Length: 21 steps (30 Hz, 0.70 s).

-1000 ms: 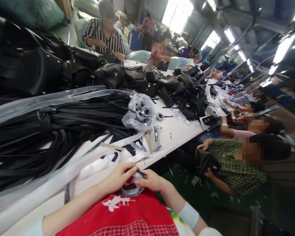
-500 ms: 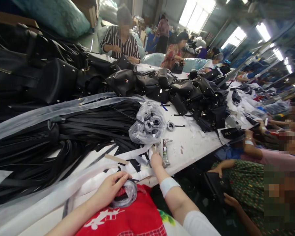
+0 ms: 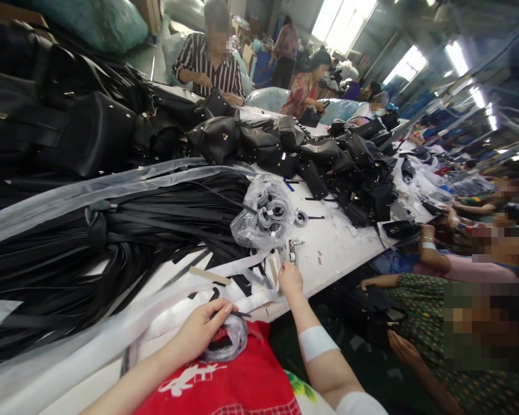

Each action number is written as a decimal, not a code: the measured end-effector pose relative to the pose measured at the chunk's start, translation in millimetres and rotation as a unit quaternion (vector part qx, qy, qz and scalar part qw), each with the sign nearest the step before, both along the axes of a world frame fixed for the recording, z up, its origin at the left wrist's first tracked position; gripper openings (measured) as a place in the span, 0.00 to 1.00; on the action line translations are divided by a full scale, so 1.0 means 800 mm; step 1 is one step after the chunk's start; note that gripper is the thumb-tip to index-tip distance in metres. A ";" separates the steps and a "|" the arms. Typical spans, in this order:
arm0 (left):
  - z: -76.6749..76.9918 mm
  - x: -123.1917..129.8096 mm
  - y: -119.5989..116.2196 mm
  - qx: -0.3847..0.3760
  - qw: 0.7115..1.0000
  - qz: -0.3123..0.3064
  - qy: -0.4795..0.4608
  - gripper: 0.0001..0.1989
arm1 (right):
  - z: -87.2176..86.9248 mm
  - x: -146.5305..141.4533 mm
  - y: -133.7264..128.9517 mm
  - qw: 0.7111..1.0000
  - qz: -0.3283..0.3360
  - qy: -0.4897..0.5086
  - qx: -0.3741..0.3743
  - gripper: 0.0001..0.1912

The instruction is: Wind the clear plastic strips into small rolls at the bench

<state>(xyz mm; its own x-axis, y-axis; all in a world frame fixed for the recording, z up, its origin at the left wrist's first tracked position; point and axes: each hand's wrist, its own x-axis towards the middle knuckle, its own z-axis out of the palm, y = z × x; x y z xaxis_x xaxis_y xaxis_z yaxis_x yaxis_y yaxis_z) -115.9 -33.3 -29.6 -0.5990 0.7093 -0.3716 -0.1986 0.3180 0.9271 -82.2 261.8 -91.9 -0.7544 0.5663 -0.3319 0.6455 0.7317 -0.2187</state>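
Note:
My left hand (image 3: 207, 320) is closed on a coiled black strap wrapped in clear plastic (image 3: 236, 340), held over a red apron (image 3: 216, 377). A dark strap end pokes out past its fingertips. My right hand (image 3: 290, 279) is at the near end of a tape dispenser (image 3: 292, 251) on the table, partly covering it. Its fingers are curled together; whatever is between them is hidden. Just beyond the dispenser lies a clear plastic bag of coiled straps (image 3: 266, 213), with one loose coil (image 3: 301, 217) to its right.
Long black straps (image 3: 177, 213), tied in a bundle, cover the table's left side. Black handbags (image 3: 259, 144) are heaped behind them. Cardboard strips (image 3: 210, 275) lie nearby. A co-worker in a green patterned sleeve (image 3: 432, 300) holds a black bag at the right; others work across the table.
My right hand has shifted right and slightly down, now covering the near part of the dispenser. My left hand still holds the coil, almost in the same place.

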 end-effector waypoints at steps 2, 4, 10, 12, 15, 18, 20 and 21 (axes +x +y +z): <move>0.004 0.006 0.000 0.016 1.000 -0.023 0.000 0.23 | 0.029 0.019 -0.009 0.997 0.010 0.035 -0.066 0.15; 0.007 0.015 0.004 0.028 0.999 -0.041 -0.020 0.24 | 0.064 0.045 -0.023 0.987 0.042 0.053 -0.148 0.13; 0.003 0.047 0.022 0.063 0.990 -0.072 -0.105 0.29 | 0.154 0.126 -0.096 0.883 0.184 0.076 -0.425 0.07; 0.001 0.055 0.025 0.065 0.990 -0.072 -0.098 0.29 | 0.160 0.141 -0.117 0.913 0.140 0.129 -0.361 0.07; 0.001 0.062 0.024 0.060 0.991 -0.065 -0.099 0.30 | 0.159 0.154 -0.129 0.926 0.032 0.220 -0.307 0.09; 0.005 0.064 0.021 0.070 0.987 -0.061 -0.129 0.33 | 0.172 0.160 -0.125 0.915 0.004 0.251 -0.316 0.09; 0.010 0.064 0.019 0.075 0.984 -0.064 -0.146 0.34 | 0.190 0.164 -0.124 0.915 0.028 0.234 -0.326 0.09; 0.013 0.064 0.018 0.074 0.984 -0.067 -0.147 0.34 | 0.200 0.166 -0.126 0.922 0.045 0.218 -0.316 0.08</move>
<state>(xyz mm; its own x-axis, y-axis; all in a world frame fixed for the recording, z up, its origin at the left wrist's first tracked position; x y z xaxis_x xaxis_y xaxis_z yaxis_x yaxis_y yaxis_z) -65.0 -18.7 -18.9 -0.3779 0.8339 -0.4023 -0.4310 0.2261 0.8736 50.5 160.7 67.7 -0.9290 0.2909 -0.2289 0.3382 0.4155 -0.8444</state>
